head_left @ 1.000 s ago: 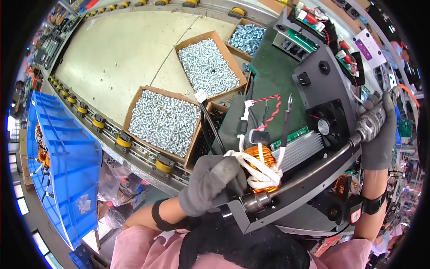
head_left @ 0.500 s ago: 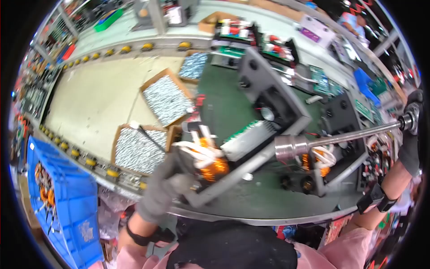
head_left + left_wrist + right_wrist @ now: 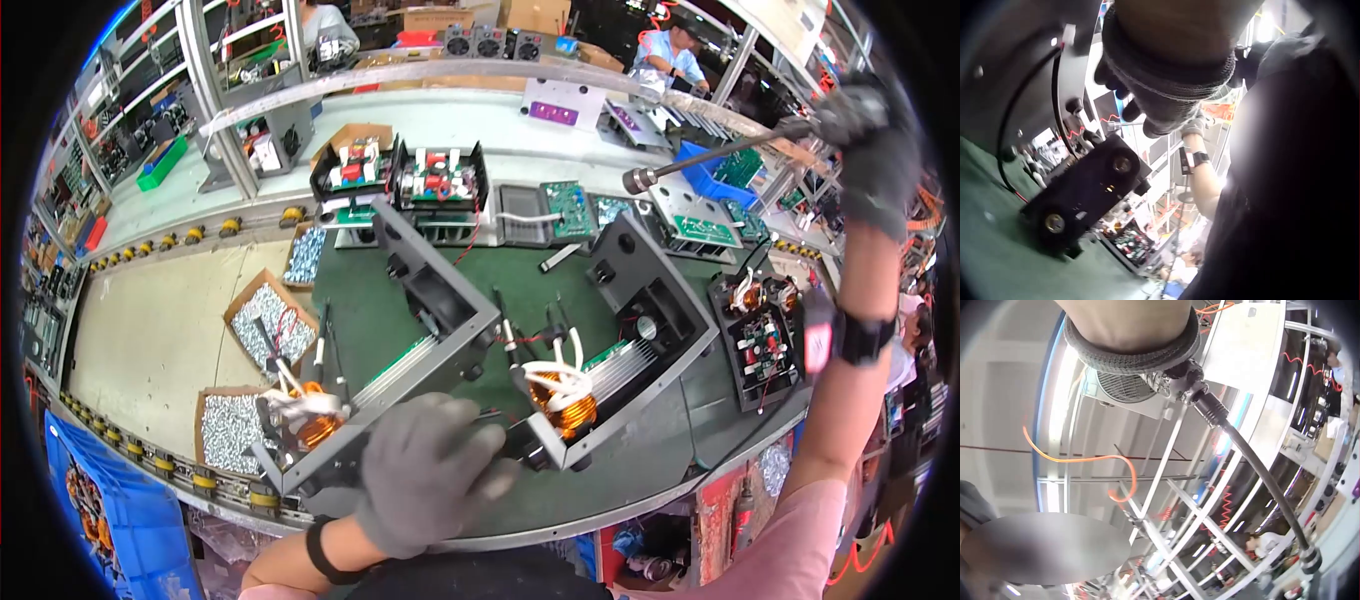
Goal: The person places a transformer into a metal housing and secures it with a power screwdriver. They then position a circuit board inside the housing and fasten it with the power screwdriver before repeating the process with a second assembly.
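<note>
My right hand (image 3: 880,160), in a grey glove, is raised at the upper right. It grips an air wrench (image 3: 1175,381) whose long shaft (image 3: 710,155) ends in a metal socket (image 3: 638,181). The shaft points left, above the bench. My gloved left hand (image 3: 430,475) has loosely bent fingers and holds nothing. It is near the bench's front edge, between two grey metal chassis. The left chassis (image 3: 455,330) and the right chassis (image 3: 645,250) each carry a copper coil with white leads, a left coil (image 3: 318,432) and a right coil (image 3: 570,415). A black block with two brass terminals (image 3: 1094,190) is below the left hand in its wrist view.
Cardboard boxes of screws (image 3: 268,325) stand at the left. Circuit-board assemblies (image 3: 440,180) line the back, beside a blue bin (image 3: 705,165). A black unit (image 3: 755,340) lies at the right. A blue crate (image 3: 130,500) stands lower left. Two people are beyond the bench.
The wrench's socket left the near chassis corner and rose to the upper right with my right hand. My left hand let go at that chassis; the chassis now stands further left in view. The view swung right.
</note>
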`<state>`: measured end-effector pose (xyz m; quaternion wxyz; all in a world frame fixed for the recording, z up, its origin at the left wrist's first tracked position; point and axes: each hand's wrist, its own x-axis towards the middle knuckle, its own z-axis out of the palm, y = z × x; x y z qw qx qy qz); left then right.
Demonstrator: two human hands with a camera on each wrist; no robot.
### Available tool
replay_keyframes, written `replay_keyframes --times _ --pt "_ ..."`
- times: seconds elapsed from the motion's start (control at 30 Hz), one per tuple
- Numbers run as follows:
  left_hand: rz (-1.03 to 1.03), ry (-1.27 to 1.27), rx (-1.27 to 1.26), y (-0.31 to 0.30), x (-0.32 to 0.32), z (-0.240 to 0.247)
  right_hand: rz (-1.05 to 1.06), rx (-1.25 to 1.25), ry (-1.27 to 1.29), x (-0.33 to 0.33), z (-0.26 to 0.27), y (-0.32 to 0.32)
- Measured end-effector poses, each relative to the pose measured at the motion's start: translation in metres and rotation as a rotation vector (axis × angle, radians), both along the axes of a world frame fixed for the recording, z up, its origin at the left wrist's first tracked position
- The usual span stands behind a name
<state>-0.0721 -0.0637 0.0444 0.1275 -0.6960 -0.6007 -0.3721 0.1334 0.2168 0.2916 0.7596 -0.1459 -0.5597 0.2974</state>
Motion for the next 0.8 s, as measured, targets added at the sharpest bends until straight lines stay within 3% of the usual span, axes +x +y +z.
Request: replay_keyframes --times 0.1,0.13,0.17,0.2,0.23,0.27,0.3,0.33,0.37,0.4,0.53,0.6,0.67,0.7,0.8 --pt "-0.080 -0.325 -0.390 0.027 0.010 -0.023 -0.020 0.035 -0.202 -0.029 -0.004 0.041" --pt "-0.148 -0.430 -0.446 0.032 0.010 -0.032 0.130 -0.032 -0.234 -0.016 -0.001 0.098" --pt "-0.142 -0.521 -0.599 0.034 0.012 -0.036 0.042 0.050 -0.347 -0.039 -0.016 0.089" --pt "-0.194 -0.591 -0.577 0.038 0.015 -0.034 -0.181 0.240 -0.343 -0.058 -0.029 0.086" --pt "-0.232 -0.762 -0.675 0.040 0.018 -0.028 -0.126 0.158 -0.451 -0.063 -0.040 0.113" --pt "-0.271 -0.935 -0.775 0.043 0.019 -0.027 -0.043 0.184 -0.394 -0.074 -0.055 0.153" --pt "-0.328 -0.977 -0.780 0.046 0.018 -0.033 0.201 0.174 -0.359 -0.087 -0.070 0.164" --pt "-0.387 -1.019 -0.788 0.048 0.015 -0.040 0.145 0.201 -0.392 -0.100 -0.082 0.157" --pt "-0.403 -0.989 -0.837 0.049 0.011 -0.036 0.220 0.187 -0.428 -0.108 -0.096 0.175" --pt "-0.455 -1.076 -0.753 0.049 0.010 -0.035 0.087 0.136 -0.499 -0.114 -0.110 0.189" --pt "-0.610 -1.233 -0.770 0.054 0.002 -0.041 0.181 0.097 -0.436 -0.137 -0.160 0.236" --pt "-0.645 -1.184 -0.755 0.056 0.000 -0.045 0.086 0.106 -0.479 -0.139 -0.178 0.267" --pt "-0.658 -1.196 -0.770 0.057 -0.002 -0.044 -0.344 0.166 -0.705 -0.137 -0.192 0.288" --pt "-0.657 -1.179 -0.775 0.058 -0.004 -0.043 -0.657 0.189 -0.826 -0.136 -0.189 0.262" --pt "-0.640 -1.151 -0.801 0.059 -0.004 -0.041 -0.734 0.114 -0.937 -0.124 -0.211 0.261"
